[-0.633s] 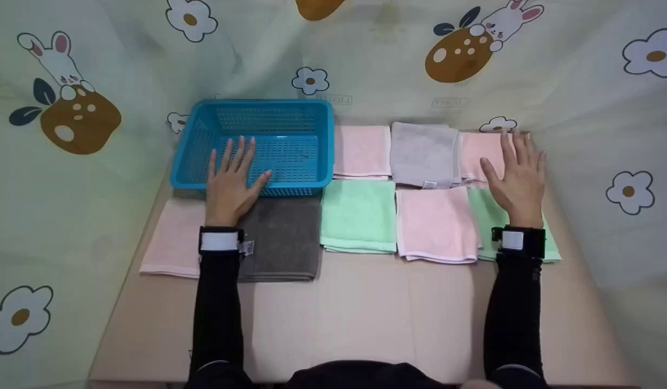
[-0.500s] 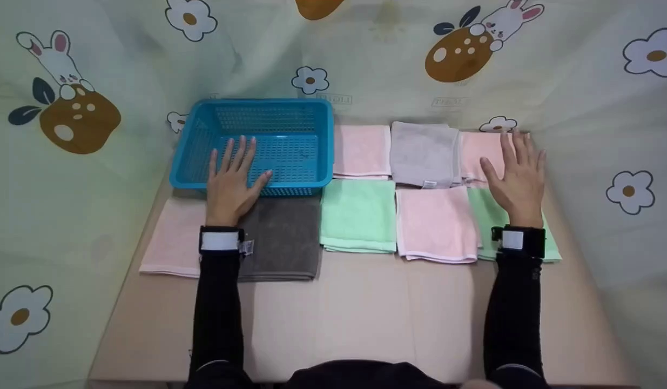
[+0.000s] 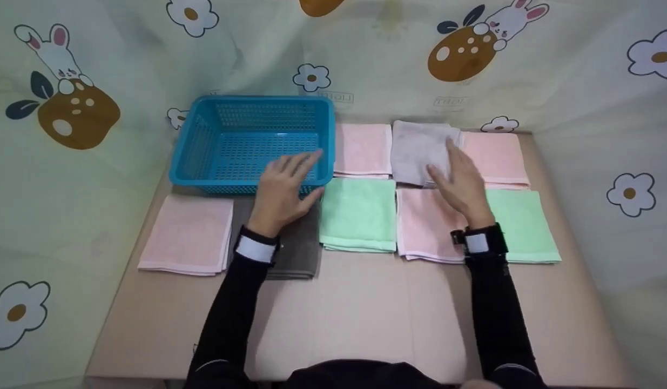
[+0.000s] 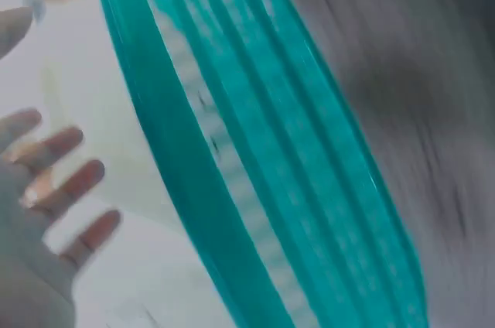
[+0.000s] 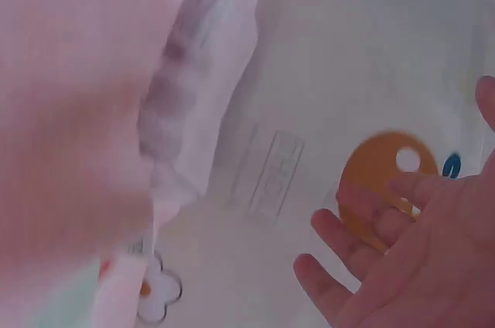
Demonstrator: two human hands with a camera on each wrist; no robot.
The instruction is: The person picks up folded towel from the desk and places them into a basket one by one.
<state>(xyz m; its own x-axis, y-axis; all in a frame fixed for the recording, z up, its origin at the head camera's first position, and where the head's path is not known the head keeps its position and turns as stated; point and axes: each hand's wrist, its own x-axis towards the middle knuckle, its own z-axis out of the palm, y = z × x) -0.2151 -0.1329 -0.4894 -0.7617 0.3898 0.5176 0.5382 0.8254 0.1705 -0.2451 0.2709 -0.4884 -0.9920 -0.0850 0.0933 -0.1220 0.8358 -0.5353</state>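
Note:
In the head view my left hand (image 3: 284, 189) is over the front rim of a blue plastic basket (image 3: 198, 183) and a folded dark grey towel (image 3: 298, 248). Its fingers are spread, with nothing held. My right hand (image 3: 465, 183) hovers around the edge between a folded light grey towel (image 3: 417, 151) and a folded pink towel (image 3: 428, 227), fingers extended and holding nothing. Both wrist views show loose, spread fingers: the left hand (image 4: 39, 212) beside the basket (image 4: 263, 150), the right hand (image 5: 410, 251) apart from blurred pink cloth (image 5: 69, 49).
More folded towels lie in two rows: pink (image 3: 363, 148) and green (image 3: 357, 213) near the middle, pink (image 3: 495, 156) and green (image 3: 519, 224) at right, pink (image 3: 187, 232) at left. A patterned curtain (image 3: 382, 65) encloses the table (image 3: 360, 313) at the back and sides.
Both hands have moved inward, the left to the right and the right to the left. Leftmost pink and rightmost towels are now more exposed. The towels and basket keep their places.

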